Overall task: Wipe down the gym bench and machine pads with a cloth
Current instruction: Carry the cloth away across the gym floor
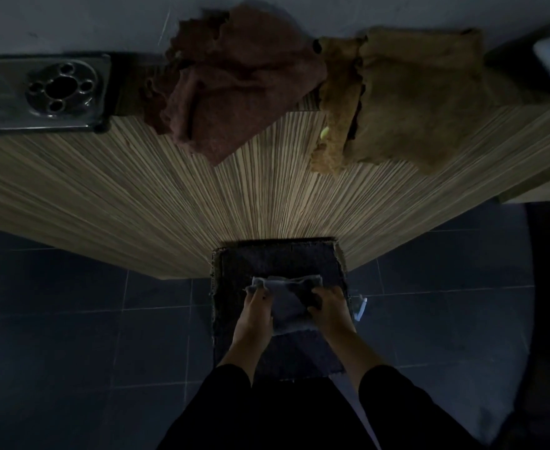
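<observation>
grey cloth [288, 306] — held low over a dark floor mat [280, 261], left hand [255, 315] and right hand [330, 308] both gripping its edges. wooden counter [137, 196] beyond, brown towels draped. no bench or pad visible — wiping judged unstarted.

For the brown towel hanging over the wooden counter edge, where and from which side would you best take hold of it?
Probably the hanging lower corner of the brown towel, approached from the front, below the counter edge. That flap drapes free over the wood face, so fingers can pinch both sides. The bunched upper part lies against the wall. Both hands, left hand and right hand, now hold the grey cloth.
</observation>
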### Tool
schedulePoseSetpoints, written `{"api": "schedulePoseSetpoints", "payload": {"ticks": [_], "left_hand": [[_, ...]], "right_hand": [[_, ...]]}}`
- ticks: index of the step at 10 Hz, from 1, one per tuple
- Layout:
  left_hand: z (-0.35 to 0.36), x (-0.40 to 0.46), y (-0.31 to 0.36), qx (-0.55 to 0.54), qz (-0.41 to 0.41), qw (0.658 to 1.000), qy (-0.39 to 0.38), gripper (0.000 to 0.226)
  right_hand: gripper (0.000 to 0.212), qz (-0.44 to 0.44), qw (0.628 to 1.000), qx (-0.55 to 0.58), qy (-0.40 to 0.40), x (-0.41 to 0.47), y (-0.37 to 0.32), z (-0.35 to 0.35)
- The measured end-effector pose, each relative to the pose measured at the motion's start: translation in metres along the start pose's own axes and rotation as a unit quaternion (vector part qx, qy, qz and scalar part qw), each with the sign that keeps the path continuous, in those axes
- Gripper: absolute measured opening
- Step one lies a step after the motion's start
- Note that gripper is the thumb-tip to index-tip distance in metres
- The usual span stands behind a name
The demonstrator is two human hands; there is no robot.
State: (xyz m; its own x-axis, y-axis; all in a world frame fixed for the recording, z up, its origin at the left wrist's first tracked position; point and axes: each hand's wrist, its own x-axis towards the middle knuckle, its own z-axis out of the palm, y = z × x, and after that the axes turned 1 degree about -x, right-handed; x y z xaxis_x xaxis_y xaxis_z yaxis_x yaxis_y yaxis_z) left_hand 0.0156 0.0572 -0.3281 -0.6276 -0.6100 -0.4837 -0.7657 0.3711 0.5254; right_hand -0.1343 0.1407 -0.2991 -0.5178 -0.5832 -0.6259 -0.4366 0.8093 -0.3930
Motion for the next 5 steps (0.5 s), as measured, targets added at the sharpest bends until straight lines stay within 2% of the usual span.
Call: {"api": "schedulePoseSetpoints", "payload": {"ticks": [1,2,3,4,5], "left_hand": [[-0.016,-0.004,0.007,0.03,-0.027,0.999,0.005,0.056],[-0.03,-0.011,0.021,0.048,-0.041,0.998,-0.01,0.056],[-0.048,-0.023,0.038,0.041,-0.058,0.997,0.005,0.05],[-0.071,-0.032,0.056,0.028,-0.044,0.997,0.058,0.043],[-0.081,-0.042,0.057,-0.01,-0.043,0.997,0.063,0.046]], "right_hand": [[0.045,-0.002,1.0,-0.02,-0.017,-0.002,-0.004,-0.002],[0.046,-0.011,0.999,-0.052,-0.007,-0.014,-0.015,-0.01],[0.047,-0.061,0.996,-0.063,0.013,-0.031,-0.028,-0.019],[0.048,-0.11,0.989,-0.082,0.047,-0.044,-0.045,-0.036],[0.044,-0.127,0.989,-0.062,0.052,-0.056,-0.049,-0.042]]}}
